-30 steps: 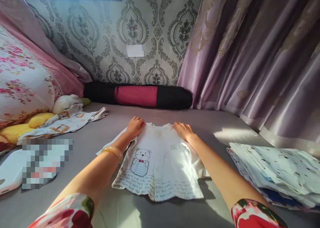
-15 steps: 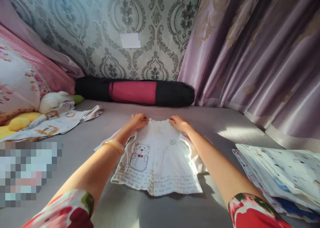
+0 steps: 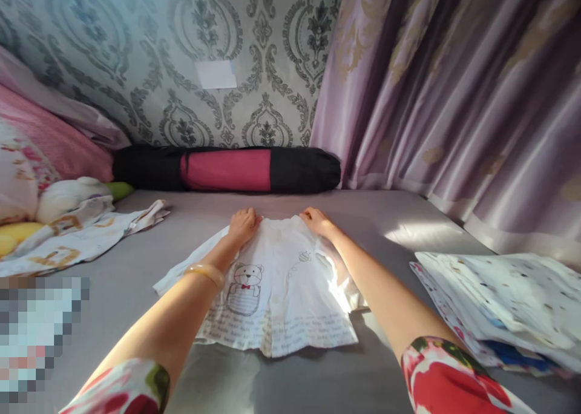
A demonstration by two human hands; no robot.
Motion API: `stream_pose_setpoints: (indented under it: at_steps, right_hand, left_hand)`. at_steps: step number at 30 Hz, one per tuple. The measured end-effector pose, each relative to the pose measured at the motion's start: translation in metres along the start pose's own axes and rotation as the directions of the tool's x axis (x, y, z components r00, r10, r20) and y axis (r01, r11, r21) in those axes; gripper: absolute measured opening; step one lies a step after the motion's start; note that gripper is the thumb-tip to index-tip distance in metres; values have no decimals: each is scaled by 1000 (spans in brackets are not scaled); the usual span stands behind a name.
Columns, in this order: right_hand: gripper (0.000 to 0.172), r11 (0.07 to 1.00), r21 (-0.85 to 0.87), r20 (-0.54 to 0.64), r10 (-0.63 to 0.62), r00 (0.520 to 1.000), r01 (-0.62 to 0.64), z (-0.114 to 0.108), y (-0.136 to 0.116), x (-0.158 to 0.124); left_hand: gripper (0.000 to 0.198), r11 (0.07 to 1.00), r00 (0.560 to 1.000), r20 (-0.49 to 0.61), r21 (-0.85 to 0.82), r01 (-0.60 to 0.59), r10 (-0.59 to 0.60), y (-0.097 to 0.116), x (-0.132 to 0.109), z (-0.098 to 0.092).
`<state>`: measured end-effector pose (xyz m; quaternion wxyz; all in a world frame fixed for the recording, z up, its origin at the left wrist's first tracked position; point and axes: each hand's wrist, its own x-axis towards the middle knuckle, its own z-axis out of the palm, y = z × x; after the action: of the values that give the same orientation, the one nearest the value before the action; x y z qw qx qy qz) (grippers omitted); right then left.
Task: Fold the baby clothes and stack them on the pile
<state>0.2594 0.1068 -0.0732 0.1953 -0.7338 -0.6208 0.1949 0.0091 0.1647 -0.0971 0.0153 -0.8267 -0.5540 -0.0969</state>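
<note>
A small white baby shirt point(image 3: 281, 293) lies front up on the bed, its collar away from me. It carries a bear drawing on the left, a little bee on the right and rows of printed letters along the hem. My left hand point(image 3: 245, 225) is closed on the shirt's left shoulder beside the collar. At the opposite shoulder, my right hand point(image 3: 316, 221) pinches the cloth with bent fingers. The left sleeve stretches out under my left forearm; my right forearm partly covers the other sleeve.
A stack of folded clothes point(image 3: 494, 299) sits at the right. On the left lie a printed white garment point(image 3: 91, 235), a white plush toy point(image 3: 72, 196) and a blurred-out item point(image 3: 36, 335). A black and pink roll bag point(image 3: 227, 170) rests along the wall, next to purple curtains point(image 3: 385, 99).
The view has swung slightly right, so the surroundings sit further left. The shirt's left sleeve now reaches further out to the side. Both hands stay at the shoulders.
</note>
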Motion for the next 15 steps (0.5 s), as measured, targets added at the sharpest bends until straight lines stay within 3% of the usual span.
stream_pose_setpoints:
  at_steps: [4, 6, 9, 11, 15]
  right_hand:
    - [34, 978, 83, 17, 189, 982, -190, -30, 21, -29]
    - [38, 933, 195, 118, 286, 951, -304, -45, 33, -53]
    - [41, 780, 398, 350, 357, 866, -483, -63, 47, -90]
    - [36, 744, 428, 414, 344, 843, -514, -69, 53, -111]
    - [25, 818, 372, 444, 259, 858, -439, -73, 57, -135]
  left_hand:
    - [34, 995, 993, -70, 27, -91, 93, 22, -4, -14]
    - [32, 979, 979, -64, -50, -198, 195, 44, -8, -19]
    - [29, 909, 932, -27, -210, -360, 362, 82, -16, -18]
    - [28, 853, 897, -31, -297, -429, 440, 105, -20, -10]
    - [31, 770, 869, -101, -421, -479, 485, 135, -23, 12]
